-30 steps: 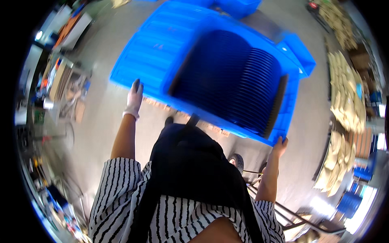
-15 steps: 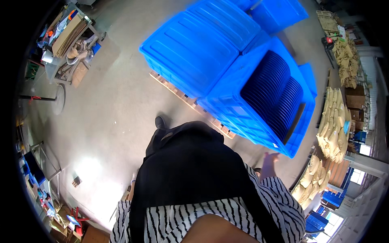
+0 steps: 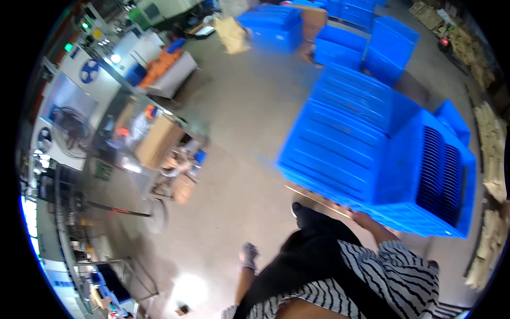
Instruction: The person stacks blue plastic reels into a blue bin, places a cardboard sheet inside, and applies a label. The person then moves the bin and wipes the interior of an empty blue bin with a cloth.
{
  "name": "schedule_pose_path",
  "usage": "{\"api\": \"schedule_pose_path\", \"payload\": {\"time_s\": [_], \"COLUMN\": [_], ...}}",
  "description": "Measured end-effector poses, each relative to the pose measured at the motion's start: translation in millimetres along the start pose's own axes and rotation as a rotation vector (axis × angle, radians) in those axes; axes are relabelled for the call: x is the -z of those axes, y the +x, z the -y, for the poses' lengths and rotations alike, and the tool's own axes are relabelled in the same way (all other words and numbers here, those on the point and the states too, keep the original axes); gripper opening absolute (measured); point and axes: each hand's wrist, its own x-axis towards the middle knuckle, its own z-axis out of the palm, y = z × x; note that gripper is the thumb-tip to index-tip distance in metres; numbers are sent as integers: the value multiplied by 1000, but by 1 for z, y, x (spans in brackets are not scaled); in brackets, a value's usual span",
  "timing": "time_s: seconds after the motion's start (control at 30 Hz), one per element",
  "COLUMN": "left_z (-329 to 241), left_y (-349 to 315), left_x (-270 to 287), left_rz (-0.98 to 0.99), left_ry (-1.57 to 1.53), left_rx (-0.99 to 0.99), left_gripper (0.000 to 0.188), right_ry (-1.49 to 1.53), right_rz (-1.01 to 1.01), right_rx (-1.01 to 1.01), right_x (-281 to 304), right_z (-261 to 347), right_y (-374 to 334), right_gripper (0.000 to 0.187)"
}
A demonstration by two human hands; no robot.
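"So, what stands around at the far end?"

"I have an open blue crate (image 3: 404,210) at the right, beside blue bins (image 3: 334,154) with ridged tops on a wooden pallet (image 3: 319,201); they stand in the way before the right hand (image 3: 364,219). Over to the left I see a round-based pole stand (image 3: 156,217) and a cluttered workbench (image 3: 158,141); tan sacks (image 3: 490,151) line the right side."

"Anything unclear?"

"The right hand overlaps the lower edge of the bins and crate; I can't tell whether its fingers grip or merely touch. The gloved left hand (image 3: 248,256) hangs beside the black apron (image 3: 305,255), blurred, fingers apart or together I can't say. Most of the pallet is hidden, and the curved rim cuts off the sacks."

"And inside?"

"The crate holds two rows of dark blue pieces (image 3: 450,178), edge-on, tightly packed. An open blue bin (image 3: 340,53) stands farther back."
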Motion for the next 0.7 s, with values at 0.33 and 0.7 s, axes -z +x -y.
{"api": "schedule_pose_path", "payload": {"time_s": [0.33, 0.7], "left_z": [-197, -412], "left_y": [122, 322], "left_x": [71, 103], "left_rz": [-52, -54], "left_ry": [264, 651], "left_rx": [168, -26], "left_gripper": [16, 26], "right_ry": [97, 401], "right_rz": [49, 79], "right_rx": [-196, 777], "right_x": [-80, 28], "right_z": [182, 788], "right_y": [193, 459], "right_gripper": [38, 41]}}
